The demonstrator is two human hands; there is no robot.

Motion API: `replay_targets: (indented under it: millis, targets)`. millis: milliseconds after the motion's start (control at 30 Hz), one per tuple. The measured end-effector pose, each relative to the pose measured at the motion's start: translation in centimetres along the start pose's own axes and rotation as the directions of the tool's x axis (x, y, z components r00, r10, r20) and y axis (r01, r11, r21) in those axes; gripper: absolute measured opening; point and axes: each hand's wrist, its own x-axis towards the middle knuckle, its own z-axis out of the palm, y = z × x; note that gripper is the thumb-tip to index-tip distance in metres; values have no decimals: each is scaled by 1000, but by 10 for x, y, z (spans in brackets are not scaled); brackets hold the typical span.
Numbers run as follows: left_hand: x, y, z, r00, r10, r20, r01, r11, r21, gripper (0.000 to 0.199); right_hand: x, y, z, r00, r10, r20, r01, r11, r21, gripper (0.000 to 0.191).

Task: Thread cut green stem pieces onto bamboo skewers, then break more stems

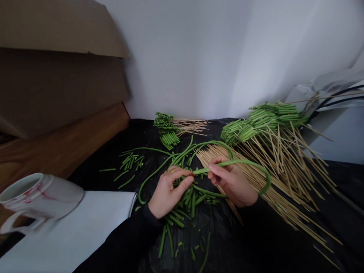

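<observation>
While a mug is kept off to the left beside white paper, a long green bean is held clear of cut pieces, its end met by the curled left hand, grip unclear, and pinched in the right hand, before loose skewers

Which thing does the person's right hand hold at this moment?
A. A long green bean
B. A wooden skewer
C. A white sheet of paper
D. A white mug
A. The right hand pinches a long green bean, which curves out past the fingers above the wooden skewers.
</observation>
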Motion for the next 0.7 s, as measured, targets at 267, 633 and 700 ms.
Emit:
replay_targets:
  millis: [267,633,700]
  targets:
    - [0,-4,2,997,-64,35,67,994,-87,15,-4,4,7,993,50,105,-36,991,-132,24]
    - [3,0,-5,945,-254,208,317,870,-377,41,0,-1,0,998,-57,-1,57,991,-119,25]
    - [4,-2,-4,947,-260,188,313,876,-368,35,-2,1,2,997,-72,41,79,976,-201,23]
